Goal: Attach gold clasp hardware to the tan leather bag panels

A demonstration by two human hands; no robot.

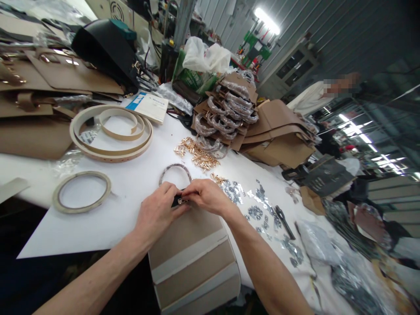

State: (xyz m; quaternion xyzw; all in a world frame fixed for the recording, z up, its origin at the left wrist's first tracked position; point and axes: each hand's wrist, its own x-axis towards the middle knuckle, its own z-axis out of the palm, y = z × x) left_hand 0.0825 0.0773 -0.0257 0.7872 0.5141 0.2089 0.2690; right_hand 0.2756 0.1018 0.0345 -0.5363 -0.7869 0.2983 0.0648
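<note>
My left hand (158, 210) and my right hand (207, 195) meet at the top edge of a tan bag panel (192, 256) with pale stripes, which lies in front of me. Both hands pinch a small dark tab with a shiny metal fitting (180, 201) between their fingertips. A plastic-wrapped curved handle (174, 169) arches on the white table just behind my fingers. A heap of small gold metal fittings (198, 156) lies further back.
Silver hardware bits (259, 210) and a black tool (284, 221) are scattered to the right. Tape rolls (81, 191) and coiled strap (110, 131) lie left. Stacked tan panels with wrapped handles (226, 113) sit behind. Another person (315, 98) stands far right.
</note>
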